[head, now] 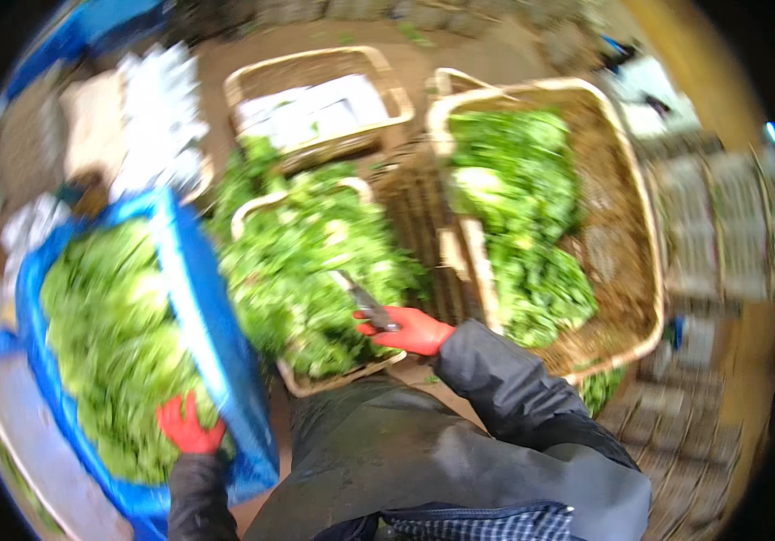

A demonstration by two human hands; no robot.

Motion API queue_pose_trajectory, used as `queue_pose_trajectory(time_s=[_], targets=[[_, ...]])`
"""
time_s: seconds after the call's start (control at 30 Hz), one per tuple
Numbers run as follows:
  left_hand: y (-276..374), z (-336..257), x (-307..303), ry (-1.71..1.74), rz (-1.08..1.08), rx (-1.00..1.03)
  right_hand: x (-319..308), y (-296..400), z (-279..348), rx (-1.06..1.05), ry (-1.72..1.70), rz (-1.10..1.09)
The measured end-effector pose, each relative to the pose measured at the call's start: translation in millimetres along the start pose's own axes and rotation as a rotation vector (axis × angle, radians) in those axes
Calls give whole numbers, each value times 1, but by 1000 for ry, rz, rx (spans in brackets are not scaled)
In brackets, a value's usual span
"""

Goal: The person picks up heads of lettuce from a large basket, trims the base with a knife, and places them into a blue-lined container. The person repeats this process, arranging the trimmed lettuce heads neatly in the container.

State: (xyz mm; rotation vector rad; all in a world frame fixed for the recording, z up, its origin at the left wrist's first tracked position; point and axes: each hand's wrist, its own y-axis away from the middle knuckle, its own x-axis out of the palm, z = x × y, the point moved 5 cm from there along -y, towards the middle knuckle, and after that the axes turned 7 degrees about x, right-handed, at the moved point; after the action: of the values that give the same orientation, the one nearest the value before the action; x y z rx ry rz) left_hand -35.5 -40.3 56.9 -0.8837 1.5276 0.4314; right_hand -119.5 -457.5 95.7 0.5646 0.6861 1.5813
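Note:
My left hand [191,425], in a red glove, rests with spread fingers on the pale green leafy lettuce [117,351] that fills a blue-lined crate [208,324]. Whether its fingers grasp a leaf is unclear. In my right hand [414,330], also red-gloved, is a knife [375,312] with a dark handle, its short blade pointing up and left. Below the knife lies a basket [343,382] heaped with frilly leafy greens [313,243]. A large tan basket [651,270] at the right holds darker leafy heads [522,189] along its left side.
Behind the heaped greens stands a tan basket [401,101] with white sheets or packets [333,111] inside. White plastic bags [161,115] lie at the upper left. Stacked crates [718,223] line the far right. A slatted crate [421,216] sits between the baskets.

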Motion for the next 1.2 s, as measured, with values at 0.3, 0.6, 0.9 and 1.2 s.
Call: queue_pose_trajectory(time_s=[0.3, 0.6, 0.9, 1.2], targets=[[1, -20, -27, -187, 510, -167, -432, 232, -136, -26, 351, -1491], [69, -189, -21, 592, 454, -655, -666, 94, -152, 340, 671, -1222], [198, -180, 31, 944, 369, -926, -705, 97, -184, 195, 716, -1134], [189, -218, 42, 762, 595, -928, -670, 132, -153, -71, 530, -1067]])
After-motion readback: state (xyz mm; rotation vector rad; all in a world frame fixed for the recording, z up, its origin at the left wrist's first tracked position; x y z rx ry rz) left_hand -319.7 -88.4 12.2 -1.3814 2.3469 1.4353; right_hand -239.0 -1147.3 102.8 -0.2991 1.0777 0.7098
